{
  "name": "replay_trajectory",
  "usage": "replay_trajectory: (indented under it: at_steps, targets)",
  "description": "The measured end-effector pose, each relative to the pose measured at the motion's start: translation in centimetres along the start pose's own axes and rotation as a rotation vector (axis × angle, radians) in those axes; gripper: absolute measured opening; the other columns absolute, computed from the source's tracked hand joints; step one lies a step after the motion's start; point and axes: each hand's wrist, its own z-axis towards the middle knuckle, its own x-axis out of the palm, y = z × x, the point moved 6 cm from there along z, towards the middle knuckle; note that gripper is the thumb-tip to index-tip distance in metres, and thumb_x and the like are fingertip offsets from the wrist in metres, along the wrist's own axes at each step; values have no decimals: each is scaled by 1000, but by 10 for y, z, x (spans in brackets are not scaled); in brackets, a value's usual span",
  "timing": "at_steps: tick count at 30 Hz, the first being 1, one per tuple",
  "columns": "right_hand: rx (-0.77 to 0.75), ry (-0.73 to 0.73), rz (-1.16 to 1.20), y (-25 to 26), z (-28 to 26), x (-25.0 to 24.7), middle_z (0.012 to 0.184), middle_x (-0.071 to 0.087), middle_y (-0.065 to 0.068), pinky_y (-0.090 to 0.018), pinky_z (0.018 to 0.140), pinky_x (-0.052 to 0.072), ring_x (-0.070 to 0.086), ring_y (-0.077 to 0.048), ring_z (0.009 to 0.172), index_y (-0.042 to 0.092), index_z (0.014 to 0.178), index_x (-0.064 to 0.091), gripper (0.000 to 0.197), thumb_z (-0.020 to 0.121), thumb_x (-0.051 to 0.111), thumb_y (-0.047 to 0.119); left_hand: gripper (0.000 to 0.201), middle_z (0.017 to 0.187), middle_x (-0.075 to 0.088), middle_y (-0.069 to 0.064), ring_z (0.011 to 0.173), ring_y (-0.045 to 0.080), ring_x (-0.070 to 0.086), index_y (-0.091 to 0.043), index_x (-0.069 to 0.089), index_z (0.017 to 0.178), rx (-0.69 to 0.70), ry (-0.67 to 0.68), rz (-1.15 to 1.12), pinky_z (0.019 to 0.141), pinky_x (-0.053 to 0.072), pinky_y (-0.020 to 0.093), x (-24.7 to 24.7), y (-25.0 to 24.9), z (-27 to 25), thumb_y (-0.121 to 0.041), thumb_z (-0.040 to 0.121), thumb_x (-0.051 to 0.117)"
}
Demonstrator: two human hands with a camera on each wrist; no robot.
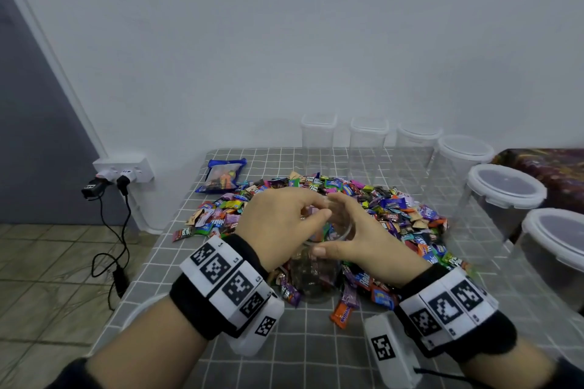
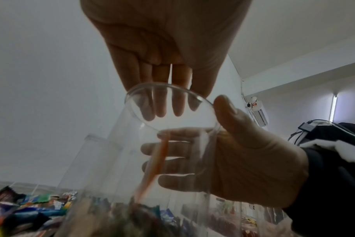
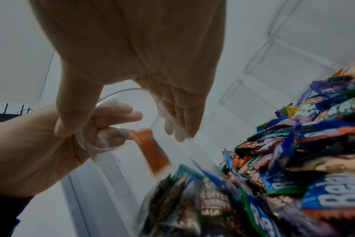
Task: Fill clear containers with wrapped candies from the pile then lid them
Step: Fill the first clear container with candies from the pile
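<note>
The right hand (image 3: 152, 64) fills twelve o'clock, fingers (image 3: 178, 125) hanging straight down just past the far side of the jar (image 3: 120, 121) rim, thumb on its near side. At nine o'clock the left hand (image 3: 40, 152) has fingertips curled over the rim. An orange candy (image 3: 152, 152), blurred, hangs tilted inside the jar at centre. More wrapped sweets lie in its base at six o'clock. The pile (image 3: 304, 152) spreads from three to five o'clock. Empty tubs (image 3: 284, 57) stand at two o'clock.
</note>
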Motion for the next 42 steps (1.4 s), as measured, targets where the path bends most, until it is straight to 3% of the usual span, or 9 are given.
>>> replay_trajectory:
  at_steps: [4,8,11,13,17,23,28,35,42]
  targets:
    - [12,-8,-13,1,-2,-1,139,45,9,-25,103,41,43,-3,129,23,144,26,110,53,81,48,25,100,70,-15,91,-1,61,-30,72,98,10,-67,-166,84,50,29,0,3,-2,-41,84,55]
    - [35,-11,-48,5,-5,-2,145,39,5,-33,109,38,41,-3,129,27,148,13,113,62,83,45,30,112,65,-17,107,-3,56,-28,73,97,-29,-195,-289,94,48,34,-6,19,-5,-44,81,53]
    - [54,7,-94,5,-7,-7,139,42,16,-16,103,36,44,7,122,27,150,4,116,63,79,39,21,111,60,-24,109,-2,54,-28,71,100,-99,-199,-275,97,46,35,-10,37,-5,-36,86,58]
    - [74,65,-190,4,-9,-10,129,40,27,-9,96,33,44,10,116,29,150,-1,114,70,80,31,18,114,58,-21,113,3,53,-28,69,105,-149,-137,-189,100,42,31,-10,50,-6,-27,90,58]
    - [87,139,-441,-9,-11,-20,149,28,14,-20,106,26,30,-6,135,33,151,-1,112,73,80,32,29,131,53,-9,119,12,51,-29,58,120,-280,124,21,101,40,34,-3,82,-14,-30,91,54]
    - [212,217,-943,-31,-19,-36,156,12,2,-32,111,31,24,-17,139,28,150,-10,119,71,78,38,77,151,33,-4,132,17,40,-30,26,146,-377,581,335,105,37,32,13,113,-32,-43,82,66]
    - [409,343,-1238,-54,-24,-36,159,-13,-2,-43,108,37,12,-28,144,29,148,-19,122,72,77,34,115,159,1,1,140,25,29,-34,-6,150,-454,827,458,105,40,40,34,125,-45,-47,71,76]
    - [389,293,-1248,-61,-9,-31,159,-10,-6,-41,107,39,16,-29,143,28,148,-20,124,72,79,30,123,159,-6,11,132,31,42,-35,-21,146,-512,839,434,99,46,39,57,125,-41,-35,73,79]
    - [325,280,-1188,-65,16,-22,157,7,-7,-42,100,45,38,-30,132,32,150,-9,114,74,76,32,95,159,7,9,136,30,35,-38,1,150,-426,769,451,101,42,40,72,113,-27,-35,83,69]
